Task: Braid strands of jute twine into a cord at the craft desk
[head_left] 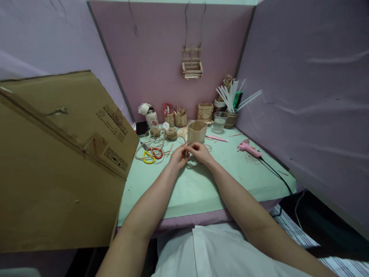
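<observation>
My left hand (179, 157) and my right hand (199, 152) meet over the middle of the table, fingertips pinched close together. Between them is a strand of jute twine (191, 166), and a loop of it hangs down below the fingers to the tabletop. Just behind my hands stands a wooden-stick cup (196, 132) with an uneven rim. To the left of my left hand, scissors with red and yellow handles (149, 157) lie among loose twine, near two twine balls (172, 133).
A pink glue gun (250, 149) with a black cord lies at right. Glue sticks (230, 94), a plastic cup of water (219, 122) and a decorated stick cup (205, 111) stand at the back. A large cardboard sheet (66, 184) leans at left. A pink pen (217, 138) lies behind my right hand.
</observation>
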### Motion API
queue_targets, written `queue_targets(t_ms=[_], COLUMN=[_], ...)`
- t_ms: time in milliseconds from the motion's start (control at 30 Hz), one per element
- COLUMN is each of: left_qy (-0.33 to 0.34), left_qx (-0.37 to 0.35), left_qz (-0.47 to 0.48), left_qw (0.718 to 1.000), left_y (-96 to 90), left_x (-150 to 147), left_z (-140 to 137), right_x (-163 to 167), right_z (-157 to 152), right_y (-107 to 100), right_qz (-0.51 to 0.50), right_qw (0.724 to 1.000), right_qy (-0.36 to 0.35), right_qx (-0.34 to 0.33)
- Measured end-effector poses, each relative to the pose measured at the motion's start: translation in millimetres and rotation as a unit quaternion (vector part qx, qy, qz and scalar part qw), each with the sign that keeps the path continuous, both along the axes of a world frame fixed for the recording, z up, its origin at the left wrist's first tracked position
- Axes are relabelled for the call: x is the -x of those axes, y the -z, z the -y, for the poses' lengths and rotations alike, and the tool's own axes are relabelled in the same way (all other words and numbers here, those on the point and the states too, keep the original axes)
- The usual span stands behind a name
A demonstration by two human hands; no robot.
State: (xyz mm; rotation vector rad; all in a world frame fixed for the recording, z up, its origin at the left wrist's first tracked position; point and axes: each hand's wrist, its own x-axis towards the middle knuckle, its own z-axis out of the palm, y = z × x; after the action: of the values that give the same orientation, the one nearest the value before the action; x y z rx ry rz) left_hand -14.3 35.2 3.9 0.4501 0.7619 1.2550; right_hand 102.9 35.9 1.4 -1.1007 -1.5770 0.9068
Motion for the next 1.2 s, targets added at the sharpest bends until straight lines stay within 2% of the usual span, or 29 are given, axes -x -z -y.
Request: queue_targets(t_ms=[133,233,300,467,600,767,867,1000,1200], left_qy=[-0.002,-0.016,-0.026,-0.084,-0.114,-0.116,-0.115,-0.108,-0.108], left_qx=[-0.022,-0.020,-0.015,0.021,0.055,0.068,0.071,0.070,0.085], left_qz=[0.001,-0.010,-0.003,0.053,0.045,0.059,0.070,0.074,0.047], left_qw=[1.000,1.000,1.000,0.995,0.991,0.989,0.988,0.989,0.989], left_y=[0.9,-0.9,-2.5,-3.0,-1.4,-3.4,-4.6,-4.1,-1.7], left_x=[-2,2,7,20,27,28,28,28,19], left_z=[0,-2,-4,-11,-14,-13,-13,-13,-14], right_x=[7,8,6,-18,-51,-85,-96,-102,-91], right_z=[5,7,11,39,66,91,102,116,131], right_y=[-2,-6,-9,-12,-17,-27,-30,-37,-40], right_qz=[0.014,-0.002,0.027,0.188,0.264,0.309,0.300,0.241,0.086], right_qw=[0.997,0.996,0.995,0.981,0.964,0.948,0.949,0.961,0.980], right_qy=[-0.074,-0.084,-0.086,-0.034,-0.003,0.015,0.004,-0.037,-0.140], right_qx=[0.008,0.027,0.043,0.021,0.024,0.067,0.096,0.130,0.111])
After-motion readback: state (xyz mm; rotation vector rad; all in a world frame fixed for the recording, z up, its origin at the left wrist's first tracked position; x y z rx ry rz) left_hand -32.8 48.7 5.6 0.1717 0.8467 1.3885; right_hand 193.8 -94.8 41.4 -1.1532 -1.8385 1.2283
